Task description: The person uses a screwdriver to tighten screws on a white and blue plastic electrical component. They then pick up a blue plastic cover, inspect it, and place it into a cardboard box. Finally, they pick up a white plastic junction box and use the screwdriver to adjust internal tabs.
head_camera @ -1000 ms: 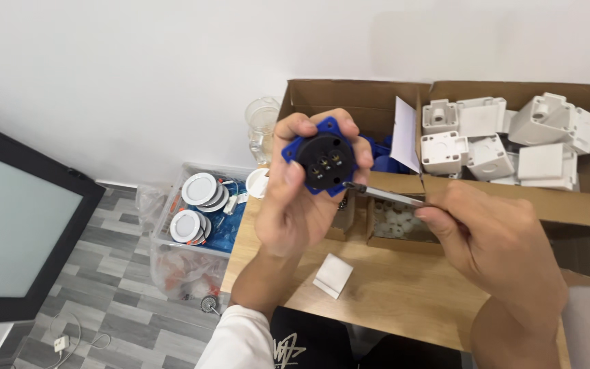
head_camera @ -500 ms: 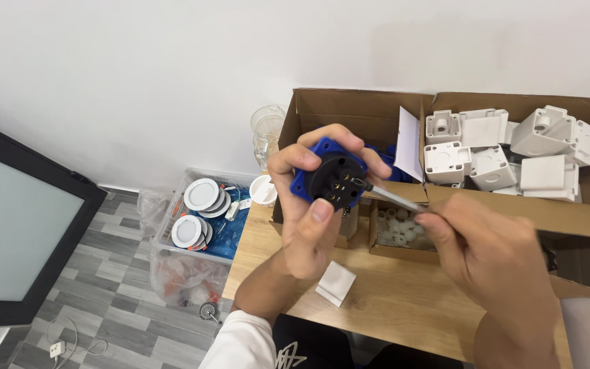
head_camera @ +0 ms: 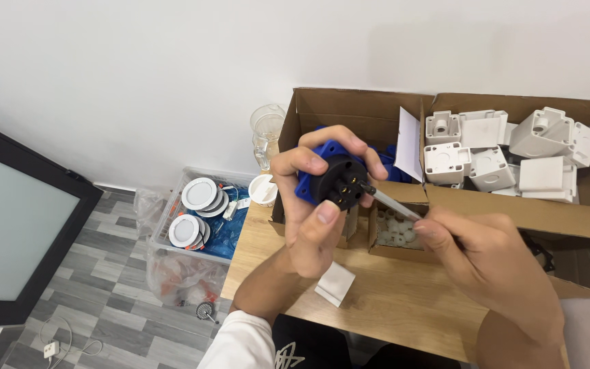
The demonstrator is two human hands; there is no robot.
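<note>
Centre of the frame: the left hand (head_camera: 315,212) wraps its grip around a round black socket insert set in a blue plastic flange (head_camera: 336,179), fingers over the top, thumb pressing from below. From the lower right, the right hand (head_camera: 489,263) pinches a slim metal screwdriver (head_camera: 389,203), its tip touching the insert's right edge. Behind, upper right, an open brown cardboard box (head_camera: 513,212) holds white plastic housings (head_camera: 493,147). Below, a small white square piece (head_camera: 334,283) lies on the wooden desk (head_camera: 390,311).
</note>
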